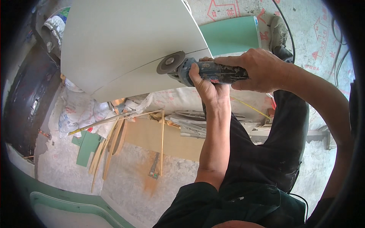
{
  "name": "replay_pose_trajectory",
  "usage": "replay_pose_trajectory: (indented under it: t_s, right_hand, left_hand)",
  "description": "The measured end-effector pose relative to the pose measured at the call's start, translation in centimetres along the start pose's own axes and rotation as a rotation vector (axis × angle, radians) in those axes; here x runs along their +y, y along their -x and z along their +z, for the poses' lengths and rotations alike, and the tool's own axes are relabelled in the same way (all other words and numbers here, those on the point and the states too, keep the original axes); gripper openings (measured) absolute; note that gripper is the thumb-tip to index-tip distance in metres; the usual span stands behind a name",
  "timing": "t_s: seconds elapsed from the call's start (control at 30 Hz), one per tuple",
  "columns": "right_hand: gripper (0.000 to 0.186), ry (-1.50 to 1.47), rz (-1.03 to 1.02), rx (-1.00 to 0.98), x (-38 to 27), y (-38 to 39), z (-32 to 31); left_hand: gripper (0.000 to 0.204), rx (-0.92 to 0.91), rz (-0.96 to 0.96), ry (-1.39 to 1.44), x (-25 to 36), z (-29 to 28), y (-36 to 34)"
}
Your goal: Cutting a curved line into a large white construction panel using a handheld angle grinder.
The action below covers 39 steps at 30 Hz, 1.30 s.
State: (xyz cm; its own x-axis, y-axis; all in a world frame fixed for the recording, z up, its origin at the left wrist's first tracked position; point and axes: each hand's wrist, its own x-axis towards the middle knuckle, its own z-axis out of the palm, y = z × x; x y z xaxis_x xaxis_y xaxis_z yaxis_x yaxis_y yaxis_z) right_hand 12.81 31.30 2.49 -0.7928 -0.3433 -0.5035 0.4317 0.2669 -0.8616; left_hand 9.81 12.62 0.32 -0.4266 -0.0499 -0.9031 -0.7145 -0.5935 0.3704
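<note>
A blue-grey angle grinder (207, 73) with a cutting disc (170, 62) is over a large pale board (125, 34), which has a thin dark line running across it. The disc is at that line near the board's right side; whether it touches the surface I cannot tell. My left hand (209, 89) holds the grinder's front part from below, thumb up beside the head. My right hand (258, 72) is closed on the rear of the grinder's body, index finger laid along the top.
Green boards (228, 36) lie behind the pale one. Below are wood strips (112, 148), white sacks (81, 110), brown sheets (144, 133), stacked grey offcuts (190, 127) and a yellow tape (251, 108). Black cables (334, 49) hang at right. My shoe (278, 34) is at upper right.
</note>
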Motion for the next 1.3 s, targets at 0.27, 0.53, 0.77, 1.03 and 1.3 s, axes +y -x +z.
replay_pose_trajectory:
  t_s: [0.27, 0.53, 0.77, 1.03, 1.3]
  right_hand:
    - [0.059, 0.012, 0.062, -0.012, -0.5, 0.0, -0.2]
    - [0.071, -0.010, 0.011, -0.005, -0.1, 0.0, 0.0]
    - [0.070, -0.033, 0.062, -0.051, -0.3, -0.2, -0.1]
    - [0.070, 0.004, -0.004, 0.010, 0.3, 0.0, 0.3]
    - [0.069, -0.013, 0.053, -0.043, -0.4, 0.0, -0.3]
  left_hand:
    - [0.032, -0.010, -0.016, 0.011, 0.1, -0.2, -0.2]
    - [0.032, 0.008, 0.001, -0.016, 0.0, 0.3, 0.3]
    - [0.033, 0.002, -0.011, 0.019, 0.0, 0.0, 0.0]
    - [0.033, -0.025, -0.017, 0.010, 0.0, -0.1, -0.1]
    - [0.033, -0.039, -0.026, 0.001, 0.0, -0.4, -0.2]
